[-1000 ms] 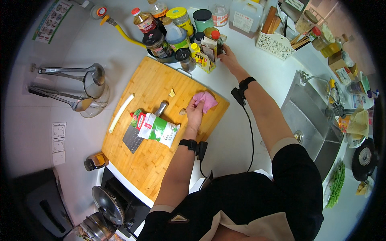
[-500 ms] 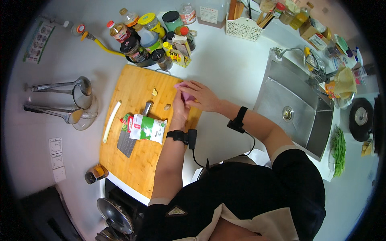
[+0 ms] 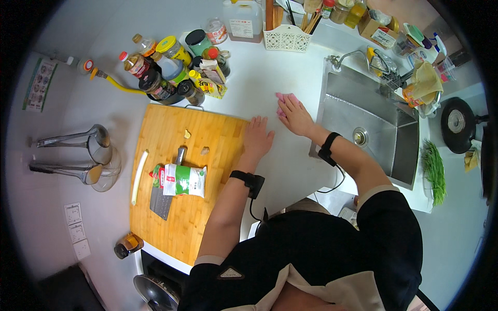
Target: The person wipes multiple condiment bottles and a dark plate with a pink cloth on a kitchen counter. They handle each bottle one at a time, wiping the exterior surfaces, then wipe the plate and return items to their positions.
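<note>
A pink cloth (image 3: 283, 98) lies on the white counter beneath the fingers of my right hand (image 3: 298, 118), which holds it near the sink. My left hand (image 3: 258, 139) is empty, its fingers apart, at the right edge of the wooden cutting board (image 3: 181, 236). On the board rest a white and green packet (image 3: 184, 180), a cleaver (image 3: 162, 203) partly covered by that packet, and a white leek stalk (image 3: 139, 176). Two small pieces that look like ginger (image 3: 205, 151) lie beyond the packet.
Sauce bottles and jars (image 3: 171, 72) crowd behind the board. A steel sink (image 3: 371, 116) is on the right, with green stalks (image 3: 433, 173) beyond it. A white basket (image 3: 287, 39) stands at the back; a dark-lidded jar (image 3: 128, 244) sits by the board's near-left corner.
My hands have come apart. The right one has moved right with the pink cloth, down onto the counter; the left has opened and let go of it. The view has shifted slightly.
</note>
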Tool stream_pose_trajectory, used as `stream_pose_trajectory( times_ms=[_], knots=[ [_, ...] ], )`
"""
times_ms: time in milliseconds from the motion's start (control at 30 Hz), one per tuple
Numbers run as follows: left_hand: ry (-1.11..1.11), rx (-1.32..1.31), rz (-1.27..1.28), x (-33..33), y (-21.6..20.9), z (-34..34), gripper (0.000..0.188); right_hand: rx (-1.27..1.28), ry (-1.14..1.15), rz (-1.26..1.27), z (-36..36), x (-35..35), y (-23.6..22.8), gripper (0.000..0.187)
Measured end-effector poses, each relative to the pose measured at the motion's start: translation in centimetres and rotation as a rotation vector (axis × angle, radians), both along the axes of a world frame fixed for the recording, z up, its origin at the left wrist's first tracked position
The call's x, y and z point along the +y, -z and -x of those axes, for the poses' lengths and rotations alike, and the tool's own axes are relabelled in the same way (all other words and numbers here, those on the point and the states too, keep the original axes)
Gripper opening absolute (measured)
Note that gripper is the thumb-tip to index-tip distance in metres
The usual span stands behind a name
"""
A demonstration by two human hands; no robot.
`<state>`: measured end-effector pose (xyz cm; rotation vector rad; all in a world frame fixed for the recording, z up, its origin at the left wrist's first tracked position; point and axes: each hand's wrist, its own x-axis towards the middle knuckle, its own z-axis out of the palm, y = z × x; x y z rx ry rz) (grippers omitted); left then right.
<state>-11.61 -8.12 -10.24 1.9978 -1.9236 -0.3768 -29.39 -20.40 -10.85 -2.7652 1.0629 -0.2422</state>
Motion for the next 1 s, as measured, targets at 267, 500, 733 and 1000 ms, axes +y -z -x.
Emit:
stream_pose_trajectory(
  times_ms=[267,500,733,1000],
  knots=[
    [0.116,-0.25,-0.311,-2.3,-1.6,2.2,0.064,-0.023,0.337,0.113,2.6,-12.8,1.7,0.062],
    [0.148,-0.308,-0.303,-1.9,-1.8,2.3,0.068,-0.066,0.669,0.169,2.2,-23.5,3.6,0.059],
    [0.175,-0.326,-0.32,-2.4,-2.5,2.2,0.068,-0.097,0.704,0.149,2.7,-28.5,5.0,0.056],
    [0.148,-0.321,-0.237,-2.5,-1.0,2.4,0.072,-0.297,0.276,0.291,0.1,-19.4,4.0,0.049]
  ],
)
